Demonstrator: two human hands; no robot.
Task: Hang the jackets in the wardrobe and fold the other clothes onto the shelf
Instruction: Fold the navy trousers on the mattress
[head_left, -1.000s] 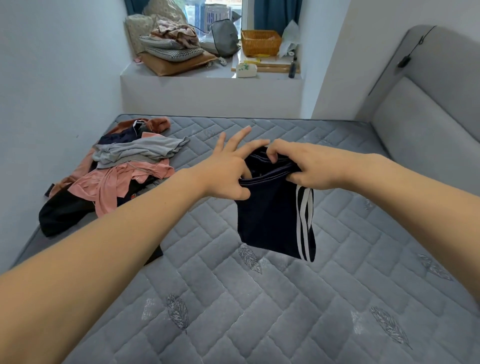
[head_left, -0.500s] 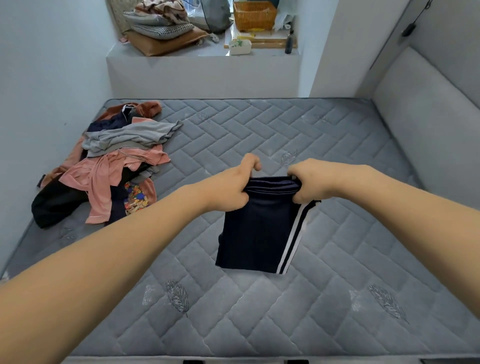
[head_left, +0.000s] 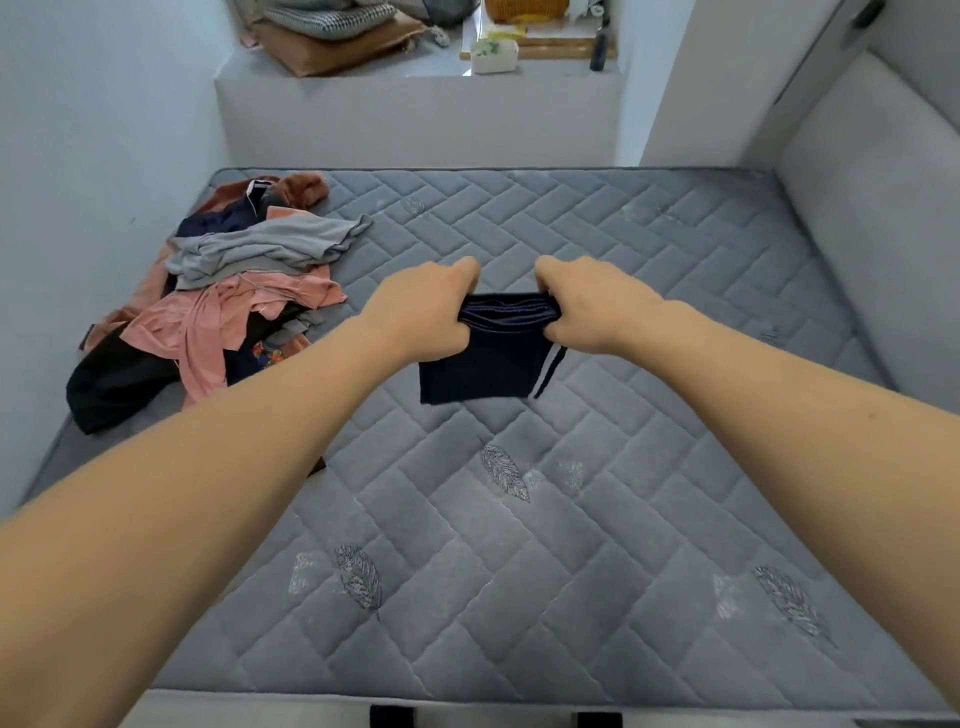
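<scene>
Gripping the folded navy shorts (head_left: 480, 364) by their gathered top edge, we hold them over the middle of the grey quilted mattress (head_left: 519, 571). Our left hand (head_left: 421, 317) has its fingers curled round the left end of that edge, and our right hand (head_left: 597, 306) pinches the right end, with the thumbs on top. The navy cloth hangs down from the two hands as a small rectangle, its lower edge straight and slightly tilted, with two white stripes running down the right side. We cannot tell whether that lower edge touches the mattress or hangs just above it.

From the shorts, the heap of clothes (head_left: 234, 301) lies at nine to ten o'clock, well apart, against the left wall (head_left: 93, 156). A grey garment (head_left: 270, 249) lies across the top of the heap, a pink one (head_left: 218, 332) spreads below it, black cloth (head_left: 109, 384) spills toward the left mattress edge, and a rust-brown piece (head_left: 301, 187) sits at its far end.

Bare quilting runs from the shorts toward three o'clock as far as the padded grey headboard (head_left: 883, 234), toward twelve o'clock up to the white ledge (head_left: 415, 114), and toward six o'clock down to the near mattress edge. On the ledge, at twelve o'clock, sit stacked cushions (head_left: 332, 36) and a small white box (head_left: 493, 54).
</scene>
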